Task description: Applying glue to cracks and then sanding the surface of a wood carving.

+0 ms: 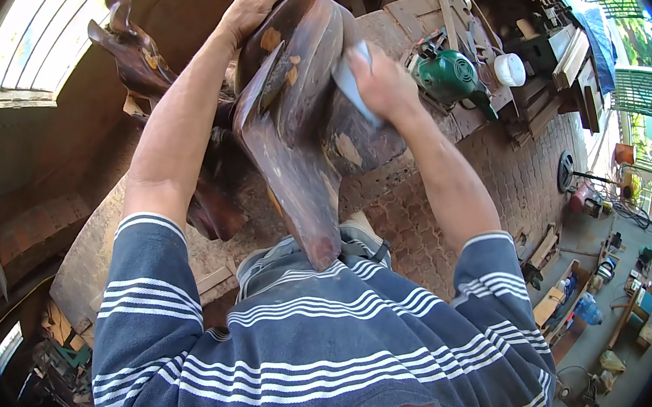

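A large dark carved wooden piece (pixel 293 152) with pale patches leans toward me, its lower end by my shirt. My left hand (pixel 256 10) grips its top, fingers curved over it. My right hand (pixel 379 84), slightly blurred, is closed on a light blue pad or sheet (pixel 355 95), pressed against the right side of the wood.
The workbench (pixel 104 264) holds another dark twisted wooden piece (pixel 135 57) at left, a green power tool (pixel 443 74) and a white round container (pixel 509 70) at right. Stacked boards (pixel 567 55) lie beyond. Several tools (pixel 626 300) lie on the floor at lower right.
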Available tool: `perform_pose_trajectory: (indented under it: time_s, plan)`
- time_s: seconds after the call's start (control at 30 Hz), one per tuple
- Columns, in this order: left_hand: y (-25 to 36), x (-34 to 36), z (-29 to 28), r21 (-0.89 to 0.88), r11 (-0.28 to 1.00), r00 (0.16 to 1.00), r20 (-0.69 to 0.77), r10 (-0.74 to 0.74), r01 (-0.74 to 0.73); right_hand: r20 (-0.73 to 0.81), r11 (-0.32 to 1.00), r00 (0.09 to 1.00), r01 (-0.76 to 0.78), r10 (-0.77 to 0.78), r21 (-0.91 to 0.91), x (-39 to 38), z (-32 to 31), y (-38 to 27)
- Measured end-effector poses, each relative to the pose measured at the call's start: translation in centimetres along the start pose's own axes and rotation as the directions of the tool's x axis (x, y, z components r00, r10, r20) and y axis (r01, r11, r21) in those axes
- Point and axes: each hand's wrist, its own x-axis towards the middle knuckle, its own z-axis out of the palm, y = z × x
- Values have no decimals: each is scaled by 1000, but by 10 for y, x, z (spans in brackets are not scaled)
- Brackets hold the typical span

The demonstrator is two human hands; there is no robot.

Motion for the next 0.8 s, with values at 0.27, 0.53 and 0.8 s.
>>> perform_pose_trajectory:
  time_s: [0.27, 0.53, 0.8]
  plan:
    - [-7, -1, -4, 101, 994, 998, -23, 55, -53, -91, 982, 982, 156, -166, -106, -74, 7, 8]
    - [-7, -6, -7, 35, 999, 1000, 0, -4, 4, 10, 995, 997, 78, -77, -55, -48, 5, -2]
    - [-7, 7, 3, 43, 997, 998, 12, 61, -61, 54, 938, 998, -33, 15, 344, 130, 14, -4]
